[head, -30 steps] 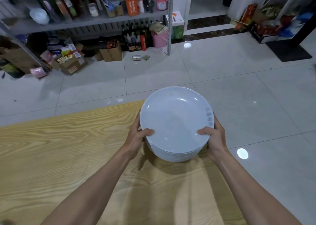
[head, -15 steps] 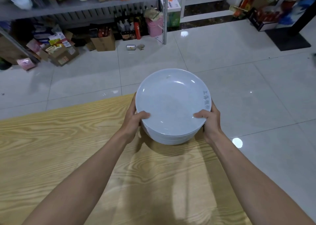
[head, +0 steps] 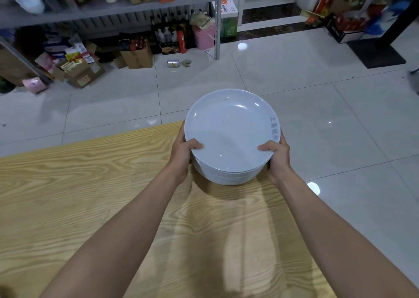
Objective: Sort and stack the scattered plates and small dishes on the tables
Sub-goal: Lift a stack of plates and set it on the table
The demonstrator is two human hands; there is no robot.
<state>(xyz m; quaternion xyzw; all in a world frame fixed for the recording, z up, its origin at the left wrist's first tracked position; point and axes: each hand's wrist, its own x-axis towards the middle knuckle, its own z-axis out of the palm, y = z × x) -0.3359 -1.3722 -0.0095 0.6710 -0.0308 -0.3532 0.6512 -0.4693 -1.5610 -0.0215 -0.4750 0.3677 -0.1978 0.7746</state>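
A stack of several pale blue-white plates (head: pixel 229 129) is held above the far right corner of the wooden table (head: pixel 90 195). My left hand (head: pixel 182 154) grips the stack's left side, thumb over the top rim. On the right side my right hand (head: pixel 277 154) grips it the same way. The top plate carries grey lettering near its right rim. The stack casts a shadow on the table just beneath it; I cannot tell whether its base touches the wood.
Beyond the table's far edge lies a glossy white tiled floor (head: pixel 317 107). A metal shelf rack (head: pixel 216 21) with bottles, cardboard boxes (head: pixel 138 56) and a can (head: pixel 173 63) stands at the back. A dark stand base (head: pixel 376 55) sits at the far right.
The stack and both hands sit a little farther from me, nearer the table's far corner. The grip of both hands is the same.
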